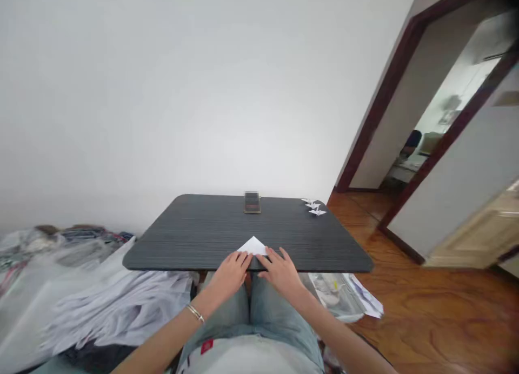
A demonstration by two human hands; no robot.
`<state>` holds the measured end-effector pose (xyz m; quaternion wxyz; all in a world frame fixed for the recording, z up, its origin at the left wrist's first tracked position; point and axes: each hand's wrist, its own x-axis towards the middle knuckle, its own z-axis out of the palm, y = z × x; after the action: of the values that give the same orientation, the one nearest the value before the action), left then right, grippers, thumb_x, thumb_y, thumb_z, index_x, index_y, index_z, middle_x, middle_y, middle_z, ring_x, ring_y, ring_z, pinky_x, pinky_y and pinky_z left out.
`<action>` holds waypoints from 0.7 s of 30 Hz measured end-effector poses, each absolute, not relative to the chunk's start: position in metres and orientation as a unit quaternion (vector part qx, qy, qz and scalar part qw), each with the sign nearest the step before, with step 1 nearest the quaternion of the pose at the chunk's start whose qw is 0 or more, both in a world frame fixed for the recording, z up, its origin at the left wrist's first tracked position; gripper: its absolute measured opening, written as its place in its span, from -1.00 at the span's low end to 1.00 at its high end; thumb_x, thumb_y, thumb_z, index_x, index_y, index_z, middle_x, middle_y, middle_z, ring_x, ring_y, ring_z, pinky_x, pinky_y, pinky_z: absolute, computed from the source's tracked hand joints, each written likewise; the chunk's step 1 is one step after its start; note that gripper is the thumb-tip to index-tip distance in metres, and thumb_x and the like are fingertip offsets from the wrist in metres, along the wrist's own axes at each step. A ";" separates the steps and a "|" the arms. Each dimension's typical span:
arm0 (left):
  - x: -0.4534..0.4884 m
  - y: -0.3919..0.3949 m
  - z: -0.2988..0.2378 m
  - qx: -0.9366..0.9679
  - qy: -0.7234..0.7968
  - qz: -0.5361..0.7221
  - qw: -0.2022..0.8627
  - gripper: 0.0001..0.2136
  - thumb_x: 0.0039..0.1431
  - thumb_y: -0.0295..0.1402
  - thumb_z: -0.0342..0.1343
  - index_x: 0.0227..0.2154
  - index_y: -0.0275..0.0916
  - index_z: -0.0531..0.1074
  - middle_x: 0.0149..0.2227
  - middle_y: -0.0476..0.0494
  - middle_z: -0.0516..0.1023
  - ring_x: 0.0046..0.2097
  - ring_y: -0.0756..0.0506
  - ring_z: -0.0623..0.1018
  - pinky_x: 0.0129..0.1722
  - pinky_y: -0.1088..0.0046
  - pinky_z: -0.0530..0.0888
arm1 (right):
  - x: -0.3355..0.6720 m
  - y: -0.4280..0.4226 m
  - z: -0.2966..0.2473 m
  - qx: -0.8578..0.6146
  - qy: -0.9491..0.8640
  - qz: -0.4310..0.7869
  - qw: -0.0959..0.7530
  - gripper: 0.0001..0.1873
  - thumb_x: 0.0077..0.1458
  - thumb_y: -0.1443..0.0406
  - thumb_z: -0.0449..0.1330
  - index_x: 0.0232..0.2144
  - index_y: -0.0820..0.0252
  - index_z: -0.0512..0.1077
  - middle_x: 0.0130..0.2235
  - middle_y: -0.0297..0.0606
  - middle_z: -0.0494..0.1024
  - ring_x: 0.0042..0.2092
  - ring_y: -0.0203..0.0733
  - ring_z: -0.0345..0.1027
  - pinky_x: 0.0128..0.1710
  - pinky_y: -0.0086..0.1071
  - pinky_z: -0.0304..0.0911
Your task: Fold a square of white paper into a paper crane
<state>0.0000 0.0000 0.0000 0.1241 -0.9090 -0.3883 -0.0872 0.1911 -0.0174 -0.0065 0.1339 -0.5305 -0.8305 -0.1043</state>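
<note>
A white sheet of paper (253, 246), folded into a triangle, lies at the near edge of the dark table (194, 233). My left hand (232, 272) rests on its lower left side, fingers stretched flat onto the paper. My right hand (280, 271) presses on its lower right side, fingers also extended and spread. A thin bracelet (195, 312) sits on my left wrist. Both hands touch the paper and hide its lower edge.
A phone (252, 202) stands at the table's far edge. Small folded paper figures (313, 206) lie at the far right corner. Crumpled cloth and papers (93, 298) cover the floor at left, magazines (344, 293) lie at right. A doorway (438, 131) opens at right.
</note>
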 end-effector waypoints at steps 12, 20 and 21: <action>-0.003 -0.003 -0.001 -0.910 -0.385 -0.107 0.113 -0.50 0.12 -0.45 -0.03 0.15 -0.30 0.07 0.06 -0.20 0.30 0.02 -0.18 0.29 0.08 0.29 0.22 | 0.219 -0.022 -0.002 -0.509 -0.843 -0.105 0.139 -0.56 0.09 0.13 0.17 0.02 0.08 0.32 0.11 -0.15 0.36 0.12 -0.03 0.22 0.11 -0.03 0.03; -0.003 -0.004 -0.002 -0.908 -0.388 -0.113 0.111 -0.48 0.11 -0.44 -0.02 0.16 -0.28 0.05 0.08 -0.20 0.28 0.03 -0.17 0.28 0.08 0.29 0.21 | 0.236 -0.024 -0.010 -0.510 -0.839 -0.116 0.152 -0.57 0.10 0.15 0.16 0.02 0.10 0.32 0.10 -0.15 0.37 0.11 -0.05 0.23 0.09 -0.06 0.05; -0.003 -0.004 -0.002 -0.908 -0.389 -0.113 0.110 -0.48 0.11 -0.44 -0.01 0.16 -0.28 0.05 0.08 -0.20 0.28 0.03 -0.17 0.27 0.08 0.29 0.21 | 0.237 -0.024 -0.010 -0.511 -0.838 -0.118 0.151 -0.58 0.10 0.15 0.16 0.02 0.10 0.32 0.10 -0.15 0.37 0.11 -0.05 0.24 0.09 -0.06 0.06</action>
<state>-0.0034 -0.0043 -0.0017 0.1098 -0.9079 -0.3886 -0.1127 0.2375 -0.0244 -0.0100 0.1511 -0.5106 -0.8382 -0.1181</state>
